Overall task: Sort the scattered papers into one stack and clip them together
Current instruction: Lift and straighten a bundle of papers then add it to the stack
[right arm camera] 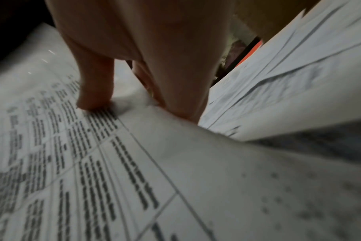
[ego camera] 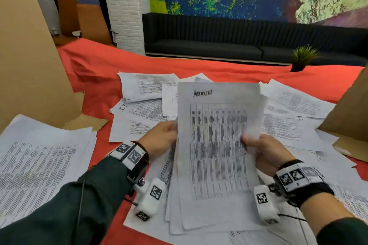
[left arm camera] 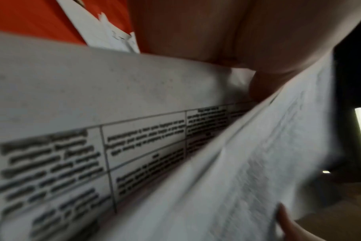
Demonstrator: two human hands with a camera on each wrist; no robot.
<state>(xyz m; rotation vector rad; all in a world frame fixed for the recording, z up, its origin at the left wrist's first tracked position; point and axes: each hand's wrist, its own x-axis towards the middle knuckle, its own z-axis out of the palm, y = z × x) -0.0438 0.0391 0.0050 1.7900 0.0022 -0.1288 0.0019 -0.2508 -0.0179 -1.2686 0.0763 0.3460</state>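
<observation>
I hold a sheaf of printed sheets [ego camera: 215, 151] upright over the red table; its top page bears a table and the handwritten word ADMIN. My left hand [ego camera: 161, 139] grips the sheaf's left edge, fingers behind the paper. My right hand [ego camera: 258, 149] pinches the right edge, thumb on the front page [right arm camera: 134, 163]. In the right wrist view the thumb [right arm camera: 95, 91] presses onto the printed rows. The left wrist view is filled by blurred pages [left arm camera: 134, 146] close to the palm. More loose sheets [ego camera: 147, 105] lie scattered behind and beside the sheaf. No clip is visible.
A separate pile of papers [ego camera: 39, 165] lies at the left. Brown cardboard [ego camera: 29, 55] stands at the left and another piece [ego camera: 350, 117] at the right. A small potted plant [ego camera: 302, 57] sits at the table's far edge, with a dark sofa [ego camera: 219, 42] beyond.
</observation>
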